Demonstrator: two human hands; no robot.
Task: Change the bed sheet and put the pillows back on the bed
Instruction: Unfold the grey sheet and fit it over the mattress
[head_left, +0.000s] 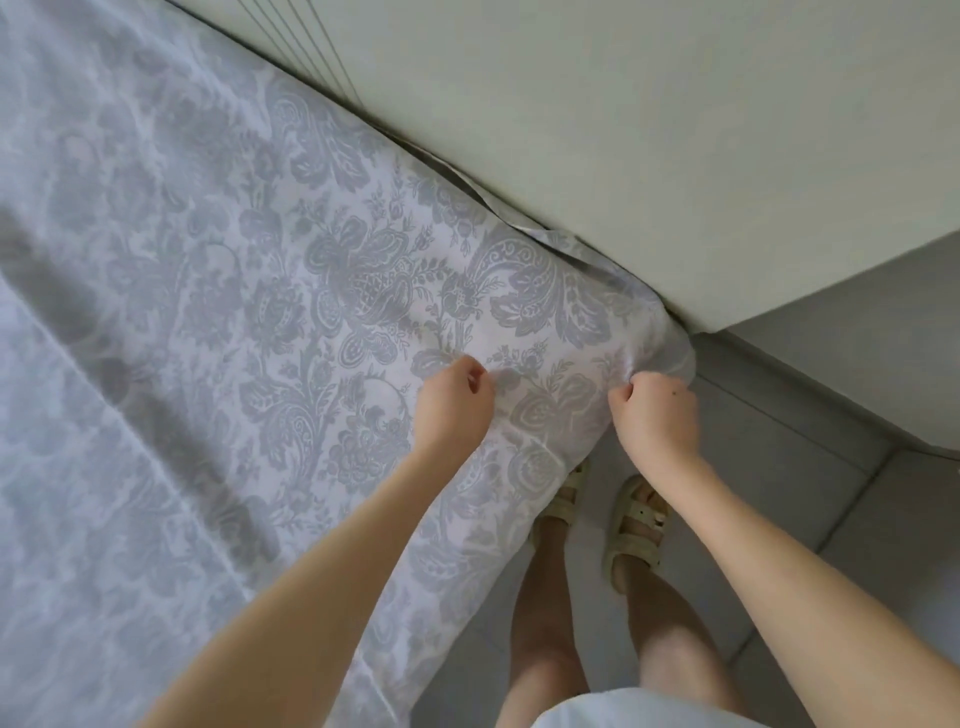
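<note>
A white bed sheet (332, 291) with a grey floral pattern covers the bed and fills the left and middle of the head view. My right hand (657, 415) grips a bunch of the sheet at the bed's near corner, where the cloth hangs over the edge. My left hand (454, 402) lies on top of the sheet a little to the left, fingers curled, pinching the fabric. No pillows are in view.
A pale green cabinet or wall panel (649, 145) runs tight along the bed's far side, with a strip of sheet tucked into the gap. Grey floor tiles (810, 493) lie to the right. My feet in beige sandals (636, 519) stand by the bed's edge.
</note>
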